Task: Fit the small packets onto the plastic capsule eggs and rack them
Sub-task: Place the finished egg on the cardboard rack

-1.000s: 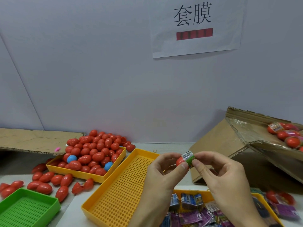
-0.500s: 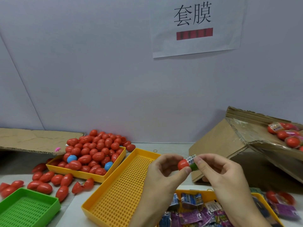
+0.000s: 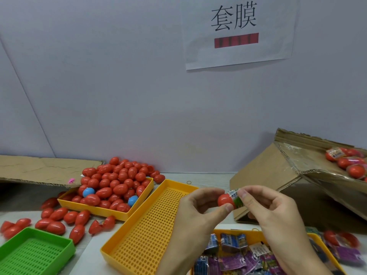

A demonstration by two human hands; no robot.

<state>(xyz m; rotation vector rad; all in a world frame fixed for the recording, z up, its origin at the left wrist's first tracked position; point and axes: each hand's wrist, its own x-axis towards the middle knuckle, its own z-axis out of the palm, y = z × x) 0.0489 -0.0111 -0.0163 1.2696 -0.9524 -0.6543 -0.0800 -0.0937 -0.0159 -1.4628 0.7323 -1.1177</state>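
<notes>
Red plastic shows between your fingertips: your left hand pinches a capsule egg while your right hand grips the green, barcoded packet sleeved over its right end, held above the empty yellow perforated tray. More packets, blue and purple, lie in the yellow tray under your right wrist; their print is too blurred to read. On the wall, the paper sign reads "套膜" over a red bar.
</notes>
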